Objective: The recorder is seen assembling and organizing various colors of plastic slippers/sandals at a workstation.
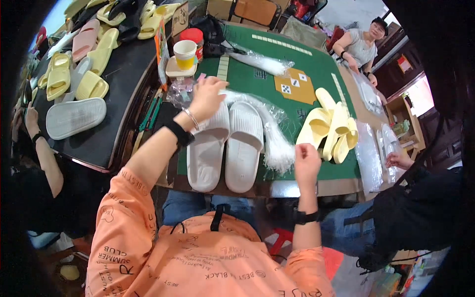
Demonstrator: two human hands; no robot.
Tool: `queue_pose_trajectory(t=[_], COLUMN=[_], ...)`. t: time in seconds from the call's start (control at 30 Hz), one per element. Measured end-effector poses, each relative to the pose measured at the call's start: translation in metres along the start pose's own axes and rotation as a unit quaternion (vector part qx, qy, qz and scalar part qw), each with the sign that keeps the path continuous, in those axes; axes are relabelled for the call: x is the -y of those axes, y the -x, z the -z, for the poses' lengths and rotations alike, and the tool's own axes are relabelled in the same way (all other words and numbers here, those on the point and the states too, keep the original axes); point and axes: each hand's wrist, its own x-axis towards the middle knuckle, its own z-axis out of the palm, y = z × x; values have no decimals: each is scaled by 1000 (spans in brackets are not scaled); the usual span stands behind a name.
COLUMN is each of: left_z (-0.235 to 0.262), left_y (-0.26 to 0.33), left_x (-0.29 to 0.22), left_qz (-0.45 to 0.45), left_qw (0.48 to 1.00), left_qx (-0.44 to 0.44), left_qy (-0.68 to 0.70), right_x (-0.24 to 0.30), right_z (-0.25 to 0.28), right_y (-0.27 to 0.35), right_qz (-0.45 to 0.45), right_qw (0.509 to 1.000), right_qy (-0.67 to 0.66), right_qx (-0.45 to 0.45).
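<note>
Two grey slippers (pixel 243 148) lie side by side at the table's near edge, toes pointing away from me. My left hand (pixel 208 98) is over the toe end of the left one, its fingers reaching out and partly apart beside a clear plastic bag (pixel 181 92) with small pink pieces. To the right of the slippers spreads a bundle of thin white plastic strands (pixel 278 148). Just right of its loose ends is my right hand (pixel 308 161), fingers pinched together; whatever they hold is too small to make out. Pale yellow slippers (pixel 334 126) are piled beyond that hand.
More slippers (pixel 76 119) crowd a dark table at the left. A yellow and white cup (pixel 185 54) and red-lidded jar (pixel 192 38) stand behind my left hand. Another white strand bundle (pixel 257 63) lies farther back. People sit across and beside me; clear bags (pixel 368 153) line the right edge.
</note>
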Motion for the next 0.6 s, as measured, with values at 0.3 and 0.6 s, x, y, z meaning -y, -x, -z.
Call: queue_pose_trajectory(t=[0.3,0.6], left_z=[-34,-62], left_y=[99,105], left_x=[-114,-118], left_qz=[-324,-290], left_qw=[916,924], left_qx=[203,238], left_qy=[125,69], right_x=[-7,-16], right_z=[-4,-5], right_y=[15,16], right_qz=[-13,34], right_qw=[969,985], right_qy=[144,93], right_qx=[201,144])
